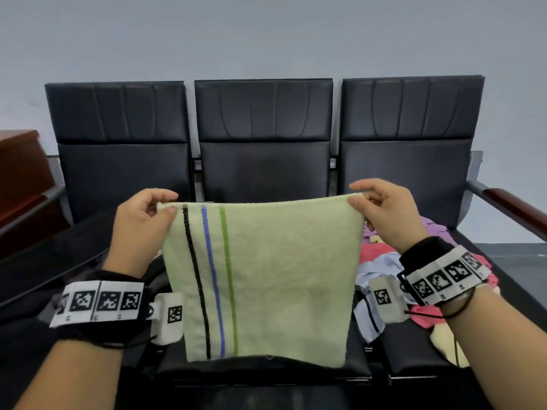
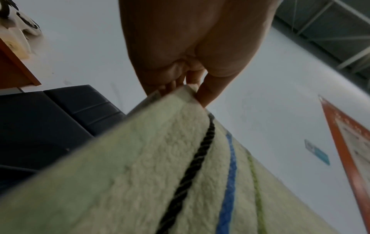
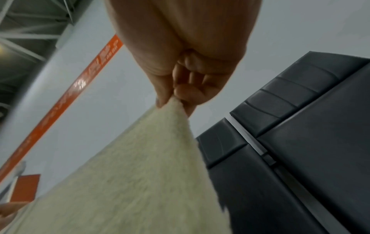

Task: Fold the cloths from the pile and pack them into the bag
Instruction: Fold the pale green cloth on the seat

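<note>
The pale green cloth (image 1: pixel 260 279) hangs spread above the middle seat (image 1: pixel 263 369), the pile (image 1: pixel 393 261) at 3 o'clock. To fold cleanly, I'd keep the top edge taut and bring the corners together evenly. The left hand (image 1: pixel 142 220) and right hand (image 1: pixel 384 211) each pinch a top corner, fingers curled

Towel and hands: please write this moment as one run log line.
towel: unfolded, hanging over seat | left hand: pinches top left corner | right hand: pinches top right corner | pile: right seat
</note>
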The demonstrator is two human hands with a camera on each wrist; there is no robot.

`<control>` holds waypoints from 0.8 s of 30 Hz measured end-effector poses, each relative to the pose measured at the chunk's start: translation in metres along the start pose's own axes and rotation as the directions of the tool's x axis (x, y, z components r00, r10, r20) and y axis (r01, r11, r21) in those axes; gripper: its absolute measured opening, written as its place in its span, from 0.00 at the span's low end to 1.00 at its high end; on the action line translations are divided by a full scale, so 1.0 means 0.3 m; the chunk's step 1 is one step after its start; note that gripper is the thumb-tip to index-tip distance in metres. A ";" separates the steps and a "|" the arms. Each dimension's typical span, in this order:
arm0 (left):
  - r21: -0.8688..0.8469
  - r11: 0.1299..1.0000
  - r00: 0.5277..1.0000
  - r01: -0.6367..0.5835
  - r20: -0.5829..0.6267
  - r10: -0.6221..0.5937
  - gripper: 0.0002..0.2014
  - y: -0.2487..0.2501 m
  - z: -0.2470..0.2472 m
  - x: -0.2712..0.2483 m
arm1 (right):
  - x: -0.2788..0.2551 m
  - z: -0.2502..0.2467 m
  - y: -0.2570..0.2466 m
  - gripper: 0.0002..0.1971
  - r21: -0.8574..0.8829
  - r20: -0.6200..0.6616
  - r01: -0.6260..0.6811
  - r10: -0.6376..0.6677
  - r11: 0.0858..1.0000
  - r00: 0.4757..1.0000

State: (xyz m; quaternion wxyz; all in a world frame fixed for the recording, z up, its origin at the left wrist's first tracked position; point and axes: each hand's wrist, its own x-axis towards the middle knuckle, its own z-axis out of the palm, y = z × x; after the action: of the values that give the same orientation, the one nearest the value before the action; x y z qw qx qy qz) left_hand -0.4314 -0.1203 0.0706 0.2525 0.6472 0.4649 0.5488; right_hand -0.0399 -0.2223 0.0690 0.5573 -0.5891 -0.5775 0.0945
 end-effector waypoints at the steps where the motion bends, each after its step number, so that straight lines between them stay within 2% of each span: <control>1: 0.038 0.999 0.999 0.031 0.014 -0.032 0.11 -0.022 0.019 0.011 | 0.013 0.017 0.019 0.10 -0.055 0.008 -0.023 0.024 0.998 1.000; 3: 0.125 0.989 0.996 0.079 0.034 -0.084 0.09 -0.062 0.067 0.039 | 0.041 0.057 0.056 0.11 -0.108 0.020 -0.098 0.101 0.989 0.995; 6: 0.175 0.981 0.995 0.080 0.043 -0.089 0.08 -0.086 0.113 0.098 | 0.089 0.101 0.072 0.10 0.071 -0.026 -0.226 0.228 0.972 0.973; 8: 0.183 0.983 1.000 0.012 0.014 -0.015 0.10 -0.079 0.111 0.147 | 0.125 0.104 0.063 0.10 0.128 -0.088 -0.187 0.199 0.974 0.976; 12: 0.181 0.969 0.982 -0.170 -0.049 0.181 0.12 -0.048 0.083 0.215 | 0.153 0.068 0.029 0.09 0.095 -0.178 -0.037 0.053 0.995 0.983; 16: 0.170 0.954 0.967 -0.246 -0.018 0.253 0.13 -0.076 0.068 0.167 | 0.064 0.049 0.038 0.09 0.128 -0.176 0.015 0.008 0.992 0.984; 18: 0.156 0.962 0.975 -0.222 0.030 0.220 0.11 -0.132 0.071 0.108 | -0.016 0.056 0.074 0.10 0.133 -0.128 -0.012 0.029 0.991 0.991; 21: 0.186 0.976 0.988 -0.116 0.127 0.093 0.11 -0.245 0.079 0.010 | -0.155 0.084 0.164 0.11 0.076 0.015 -0.117 0.116 0.990 0.993; 24: 0.289 0.957 0.948 -0.035 0.312 -0.060 0.18 -0.346 0.067 -0.083 | -0.276 0.105 0.250 0.09 -0.004 0.182 -0.256 0.253 0.967 0.950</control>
State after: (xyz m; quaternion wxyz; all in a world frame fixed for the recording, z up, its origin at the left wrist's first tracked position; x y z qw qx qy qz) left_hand -0.4453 -0.0930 -0.0336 0.2296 0.7540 0.4979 0.3618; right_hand -0.0467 -0.2486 -0.0440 0.4914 -0.6420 -0.5440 0.2244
